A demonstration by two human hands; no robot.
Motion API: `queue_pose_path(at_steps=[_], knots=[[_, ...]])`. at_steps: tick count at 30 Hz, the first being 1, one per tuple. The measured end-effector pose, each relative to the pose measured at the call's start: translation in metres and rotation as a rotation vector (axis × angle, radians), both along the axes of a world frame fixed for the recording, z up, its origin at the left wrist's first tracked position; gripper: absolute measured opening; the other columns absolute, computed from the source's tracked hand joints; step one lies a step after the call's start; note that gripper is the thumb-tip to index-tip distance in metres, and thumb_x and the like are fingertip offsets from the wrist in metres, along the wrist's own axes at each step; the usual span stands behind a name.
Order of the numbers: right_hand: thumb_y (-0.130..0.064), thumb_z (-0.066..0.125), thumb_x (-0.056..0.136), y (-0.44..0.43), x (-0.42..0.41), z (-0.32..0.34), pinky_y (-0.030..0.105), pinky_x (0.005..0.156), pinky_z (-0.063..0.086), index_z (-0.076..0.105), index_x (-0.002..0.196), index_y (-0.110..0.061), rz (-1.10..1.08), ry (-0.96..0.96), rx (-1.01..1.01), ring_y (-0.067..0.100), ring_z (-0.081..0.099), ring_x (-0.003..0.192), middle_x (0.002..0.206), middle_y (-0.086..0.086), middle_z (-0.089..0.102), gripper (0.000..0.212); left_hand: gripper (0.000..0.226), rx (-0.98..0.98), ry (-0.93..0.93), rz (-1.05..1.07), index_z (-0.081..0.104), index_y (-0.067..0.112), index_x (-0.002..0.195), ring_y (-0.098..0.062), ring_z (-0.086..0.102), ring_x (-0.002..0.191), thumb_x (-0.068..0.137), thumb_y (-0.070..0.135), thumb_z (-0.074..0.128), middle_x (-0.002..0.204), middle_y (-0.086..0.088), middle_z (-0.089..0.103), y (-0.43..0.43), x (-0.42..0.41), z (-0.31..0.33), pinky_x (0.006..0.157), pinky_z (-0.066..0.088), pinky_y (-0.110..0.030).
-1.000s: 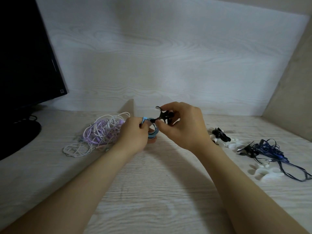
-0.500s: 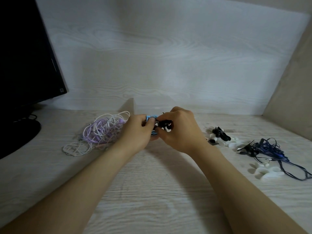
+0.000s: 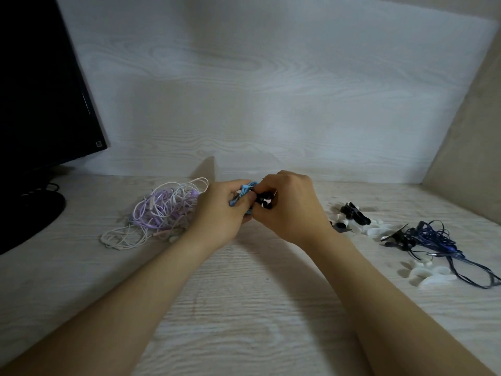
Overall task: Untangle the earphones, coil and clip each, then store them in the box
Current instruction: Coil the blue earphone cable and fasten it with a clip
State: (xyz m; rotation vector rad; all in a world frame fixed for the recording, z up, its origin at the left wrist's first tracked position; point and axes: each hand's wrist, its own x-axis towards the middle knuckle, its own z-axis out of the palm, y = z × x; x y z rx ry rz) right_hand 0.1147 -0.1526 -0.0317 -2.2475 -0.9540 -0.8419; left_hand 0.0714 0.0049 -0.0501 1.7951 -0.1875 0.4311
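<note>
My left hand (image 3: 219,210) grips a small coil of light blue earphones (image 3: 245,191) above the middle of the desk. Pressed close against it, my right hand (image 3: 290,207) pinches a black clip (image 3: 264,201) at the coil. Fingers hide most of both coil and clip. A tangle of purple and white earphones (image 3: 160,210) lies just left of my left hand. On the desk at the right sits a dark blue earphone bundle (image 3: 433,240) with a black clip. No box is in view.
A black monitor (image 3: 40,90) and its round stand (image 3: 29,218) fill the left side. Loose black clips (image 3: 355,213) and white clips (image 3: 431,278) lie right of my hands. A white panel closes the back and a beige wall the right.
My right hand lowered the black clip from above the coil onto it. Both hands moved closer together and slightly down.
</note>
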Motion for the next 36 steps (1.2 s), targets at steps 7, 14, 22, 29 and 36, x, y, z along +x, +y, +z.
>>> queue_pose_path(at_steps=[7,14,22,29,36], knots=[[-0.009,0.079,0.078,0.002,-0.003,0.002,0.012,0.069,0.046,0.072,0.105,-0.017,0.025,0.039,0.131,-0.002,0.059,0.067,0.085,-0.01,0.07,0.029,0.017,0.189,-0.162,0.131,0.079,0.035,0.111,-0.016,0.076,0.085,0.104,0.027,0.066,0.088,0.007,0.079,-0.001,0.0,0.004,0.08,0.061,-0.049],[-0.01,0.077,0.079,-0.001,-0.012,0.007,0.029,0.075,0.064,0.073,0.125,-0.018,0.16,0.219,0.182,0.006,0.074,0.08,0.103,-0.008,0.075,0.047,0.022,-0.047,-0.083,0.125,0.077,0.019,0.119,-0.02,0.078,0.094,0.109,0.026,0.058,0.099,-0.001,0.081,0.002,0.002,0.003,0.084,0.065,-0.051],[-0.013,0.085,0.077,0.003,-0.007,0.001,0.019,0.085,0.054,0.074,0.119,-0.028,0.159,0.157,0.216,0.006,0.064,0.105,0.117,-0.01,0.062,0.047,0.037,-0.272,0.007,-0.013,0.069,0.016,0.128,-0.027,0.078,0.102,0.116,0.03,0.036,0.117,-0.01,0.077,-0.006,0.0,0.006,0.086,0.065,-0.041],[-0.016,0.087,0.083,0.004,-0.007,0.0,0.013,0.09,0.05,0.073,0.118,-0.022,0.15,0.073,0.2,0.002,0.066,0.099,0.108,-0.015,0.074,0.038,0.032,-0.368,0.039,0.068,0.056,0.023,0.141,-0.025,0.077,0.105,0.116,0.023,0.036,0.129,-0.01,0.069,-0.006,0.0,0.012,0.083,0.066,-0.038],[-0.012,0.088,0.082,0.005,-0.001,-0.003,0.025,0.091,0.055,0.076,0.119,-0.021,0.165,0.007,0.155,0.008,0.067,0.108,0.122,-0.007,0.073,0.041,0.007,-0.256,-0.018,0.196,0.053,0.018,0.107,-0.022,0.079,0.086,0.111,0.023,0.054,0.106,-0.014,0.075,-0.004,-0.001,0.013,0.074,0.067,-0.044]])
